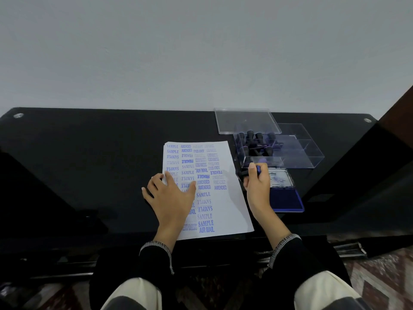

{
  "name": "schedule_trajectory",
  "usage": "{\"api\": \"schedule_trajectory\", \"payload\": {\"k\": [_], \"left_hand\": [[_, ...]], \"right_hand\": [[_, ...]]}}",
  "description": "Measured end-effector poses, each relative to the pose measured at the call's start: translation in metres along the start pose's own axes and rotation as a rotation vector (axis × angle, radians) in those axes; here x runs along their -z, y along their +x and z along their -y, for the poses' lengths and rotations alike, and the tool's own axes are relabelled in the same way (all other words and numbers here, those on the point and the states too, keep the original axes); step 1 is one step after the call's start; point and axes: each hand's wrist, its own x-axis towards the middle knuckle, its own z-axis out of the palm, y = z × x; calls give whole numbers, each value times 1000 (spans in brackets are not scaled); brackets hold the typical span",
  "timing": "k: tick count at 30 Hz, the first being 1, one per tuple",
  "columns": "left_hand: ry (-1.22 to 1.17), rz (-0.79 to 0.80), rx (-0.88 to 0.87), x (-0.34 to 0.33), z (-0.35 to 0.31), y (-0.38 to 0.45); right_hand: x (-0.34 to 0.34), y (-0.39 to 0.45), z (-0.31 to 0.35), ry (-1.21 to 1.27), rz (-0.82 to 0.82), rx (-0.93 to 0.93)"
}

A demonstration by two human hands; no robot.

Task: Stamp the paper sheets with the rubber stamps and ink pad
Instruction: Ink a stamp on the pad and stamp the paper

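White paper sheets (225, 204) lie under the flat left hand (172, 195); right hand (257, 182) fingers grip a stamp (258, 170) beside the ink pad (285, 198).

Glossy black table (89, 153), matt paper sheets (232, 211) — clear plastic box (308, 153)

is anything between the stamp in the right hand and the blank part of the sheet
Nothing visible does. The right hand grips a stamp just off the right edge of the paper sheet, whose bare right strip lies open beside it. The left hand rests flat on the sheet's left side, away from that strip.
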Motion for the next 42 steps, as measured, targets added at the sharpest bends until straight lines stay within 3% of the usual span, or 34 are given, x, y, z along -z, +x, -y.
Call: {"api": "schedule_trajectory", "payload": {"k": [8, 19, 27, 36, 42], "left_hand": [[8, 8, 5, -1, 1, 1], [22, -1, -2, 2, 0, 1], [97, 147, 28, 18, -19, 2], [-212, 283, -364, -8, -79, -16], [-116, 358, -430, -30, -95, -19]], "right_hand": [[-3, -1, -1, -65, 19, 31], [-4, -24, -10, -293, 227, 158], [-3, -32, -11, -322, 261, 188], [48, 1, 26, -244, 36, 176], [96, 44, 30, -249, -123, 209]]}}
